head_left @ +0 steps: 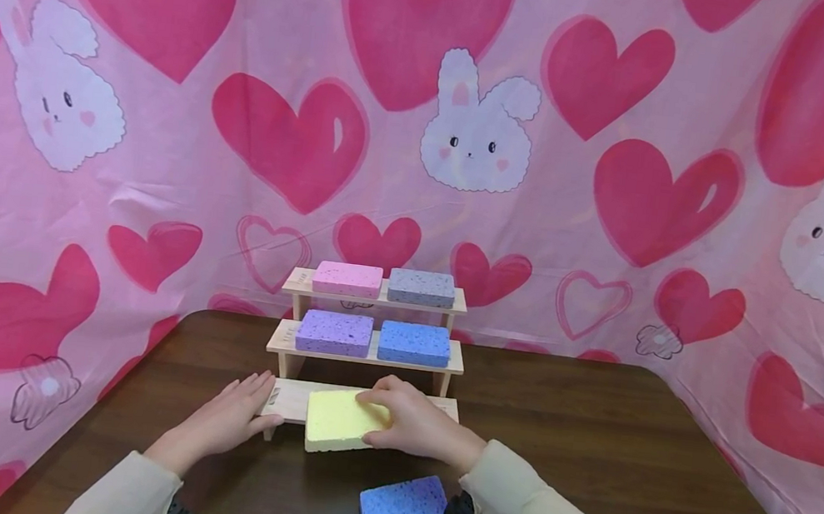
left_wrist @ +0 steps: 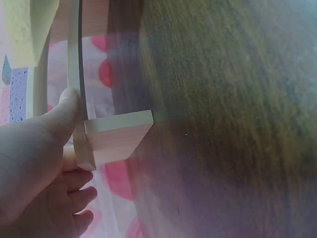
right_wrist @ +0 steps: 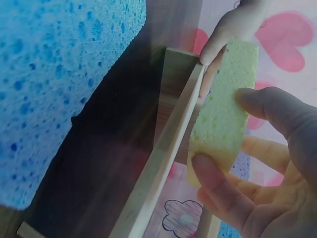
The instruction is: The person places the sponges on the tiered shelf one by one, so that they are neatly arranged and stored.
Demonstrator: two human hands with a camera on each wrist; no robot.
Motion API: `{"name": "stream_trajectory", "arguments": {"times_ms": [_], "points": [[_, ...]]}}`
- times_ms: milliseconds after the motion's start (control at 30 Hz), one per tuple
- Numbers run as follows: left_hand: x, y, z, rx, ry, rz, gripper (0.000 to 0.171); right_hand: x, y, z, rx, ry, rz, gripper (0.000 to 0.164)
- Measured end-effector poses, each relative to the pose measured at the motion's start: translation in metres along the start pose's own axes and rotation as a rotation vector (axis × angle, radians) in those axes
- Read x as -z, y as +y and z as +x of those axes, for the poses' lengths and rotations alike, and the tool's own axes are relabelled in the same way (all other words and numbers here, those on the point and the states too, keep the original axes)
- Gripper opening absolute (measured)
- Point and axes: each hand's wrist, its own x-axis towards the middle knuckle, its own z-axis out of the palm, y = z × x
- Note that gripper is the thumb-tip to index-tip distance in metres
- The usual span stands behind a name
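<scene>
My right hand (head_left: 402, 419) pinches a pale yellow sponge (head_left: 338, 419) between thumb and fingers. The sponge is tilted, overlapping the front of the bottom shelf of a three-step wooden stand (head_left: 289, 399) in the head view. At the left end of that shelf, my left hand (head_left: 233, 414) holds the board's corner, thumb at its front edge and fingers by its end. The left wrist view shows this thumb (left_wrist: 69, 101) against the board (left_wrist: 75, 54). A blue-violet sponge (head_left: 404, 512) lies on the table, just left of the right wrist.
Purple (head_left: 334, 332) and blue (head_left: 414, 343) sponges sit on the middle shelf. Pink (head_left: 347, 279) and grey-blue (head_left: 421, 288) ones occupy the top. The brown wooden table (head_left: 588, 443) backs onto a pink cloth (head_left: 290, 52) with hearts and rabbits.
</scene>
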Motion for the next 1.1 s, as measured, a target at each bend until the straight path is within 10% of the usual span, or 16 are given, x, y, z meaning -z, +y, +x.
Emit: {"name": "stream_trajectory", "arguments": {"times_ms": [1100], "points": [[0.002,-0.003,0.000,-0.036,-0.033,0.007,0.068,-0.018,-0.019,0.035,-0.065,-0.001,-0.098,0.036]]}}
